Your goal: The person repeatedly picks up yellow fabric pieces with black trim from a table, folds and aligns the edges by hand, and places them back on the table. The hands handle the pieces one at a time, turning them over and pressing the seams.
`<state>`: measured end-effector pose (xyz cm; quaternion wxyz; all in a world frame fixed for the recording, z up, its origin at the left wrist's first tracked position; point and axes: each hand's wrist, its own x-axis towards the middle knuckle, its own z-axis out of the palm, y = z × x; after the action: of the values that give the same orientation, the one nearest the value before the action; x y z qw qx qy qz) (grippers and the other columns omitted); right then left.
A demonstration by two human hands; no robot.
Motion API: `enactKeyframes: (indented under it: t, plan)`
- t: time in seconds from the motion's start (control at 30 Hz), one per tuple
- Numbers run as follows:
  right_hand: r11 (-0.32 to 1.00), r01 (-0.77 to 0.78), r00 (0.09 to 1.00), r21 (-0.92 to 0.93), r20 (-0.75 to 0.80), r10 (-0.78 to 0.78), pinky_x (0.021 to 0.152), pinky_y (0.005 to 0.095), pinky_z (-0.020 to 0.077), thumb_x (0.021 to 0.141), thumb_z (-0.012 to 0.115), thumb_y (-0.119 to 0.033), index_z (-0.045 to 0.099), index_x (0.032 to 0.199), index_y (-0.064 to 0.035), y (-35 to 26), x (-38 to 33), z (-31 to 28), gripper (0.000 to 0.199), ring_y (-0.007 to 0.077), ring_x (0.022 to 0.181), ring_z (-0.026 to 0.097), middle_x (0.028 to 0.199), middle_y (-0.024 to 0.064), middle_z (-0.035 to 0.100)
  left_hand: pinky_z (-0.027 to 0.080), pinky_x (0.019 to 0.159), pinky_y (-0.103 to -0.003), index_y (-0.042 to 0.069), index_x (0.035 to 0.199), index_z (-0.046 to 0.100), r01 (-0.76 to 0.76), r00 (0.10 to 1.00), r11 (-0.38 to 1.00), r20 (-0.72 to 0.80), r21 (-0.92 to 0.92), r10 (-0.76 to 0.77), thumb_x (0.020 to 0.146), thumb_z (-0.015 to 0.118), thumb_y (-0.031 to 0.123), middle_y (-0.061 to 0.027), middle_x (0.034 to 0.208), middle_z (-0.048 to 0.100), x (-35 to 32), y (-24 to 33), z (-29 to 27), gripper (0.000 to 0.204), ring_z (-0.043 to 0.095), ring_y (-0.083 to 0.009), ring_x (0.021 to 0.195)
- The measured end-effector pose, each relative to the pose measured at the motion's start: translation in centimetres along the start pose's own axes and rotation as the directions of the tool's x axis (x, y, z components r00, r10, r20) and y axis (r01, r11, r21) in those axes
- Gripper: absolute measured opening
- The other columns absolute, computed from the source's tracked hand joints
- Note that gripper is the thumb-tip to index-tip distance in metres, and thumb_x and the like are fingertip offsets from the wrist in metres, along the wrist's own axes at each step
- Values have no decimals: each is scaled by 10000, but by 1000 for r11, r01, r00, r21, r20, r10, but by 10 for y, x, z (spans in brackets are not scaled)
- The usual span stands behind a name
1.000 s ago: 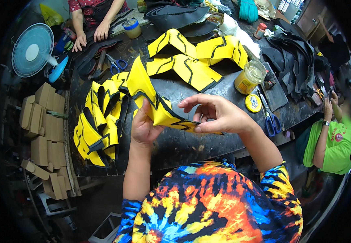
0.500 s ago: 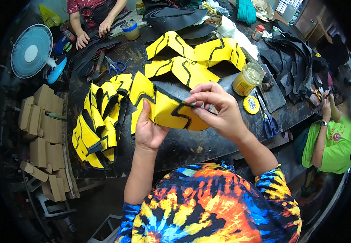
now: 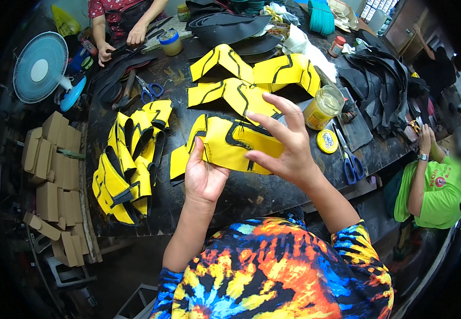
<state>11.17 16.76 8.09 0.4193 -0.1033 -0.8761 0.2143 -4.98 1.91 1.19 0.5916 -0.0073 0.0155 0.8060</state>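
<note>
My left hand grips a folded yellow piece with black bent lines, thumb on the near face, above the dark table. At the piece's right end, my right hand is open with thumb and fingers spread; whether the thumb touches the piece I cannot tell. Beyond my hands several similar yellow pieces stand bent like tents. More yellow pieces lie heaped and overlapping to the left. Right of my right hand stands an open jar of yellowish paste, its yellow lid beside it.
Blue-handled scissors lie at the right; another pair rests at the far left. Black sheets are piled at the right. A co-worker's hands work at the far side. A fan and cardboard boxes stand left.
My right hand has opened from a pinch at the piece's upper edge, fingers now spread. The yellow piece has tipped, showing more of its right-hand black line.
</note>
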Motion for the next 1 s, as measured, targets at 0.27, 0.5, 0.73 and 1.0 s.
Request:
enactKeyframes:
  t: [0.27,0.5,0.73,1.0]
  plan:
    - [993,116,971,11,210,-116,1143,541,323,764,849,-392,792,1115,-221,6,-11,-13,395,325,1380,486,1436,96,591,428,1149,-523,74,1451,521,-127,968,972,-189,196,165,1095,464,404,-106,1437,609,-3,-2,14,489,579,-286,1329]
    - [719,-167,977,-675,-14,214,1102,525,355,684,884,-517,815,1035,-138,73,3,-113,520,368,1370,473,1448,184,562,474,1104,-449,77,1409,560,-452,796,657,-59,603,602,1065,554,415,-76,1393,636,-14,13,46,482,611,-246,1274]
    - [675,-140,862,-724,246,442,1118,545,330,639,877,-586,836,1005,-144,108,8,-114,575,338,1437,418,1502,144,545,410,1169,-510,121,1638,226,-207,969,945,189,255,161,1042,543,437,-130,1539,503,-23,9,58,745,507,-316,1404]
    - [654,-217,968,-725,-70,243,983,468,434,726,881,-253,768,951,-99,74,-15,-117,294,330,1226,570,1305,112,645,519,1070,-442,186,1648,194,-326,920,722,31,609,390,1074,496,140,-80,1509,509,-24,-16,59,649,571,-241,1329]
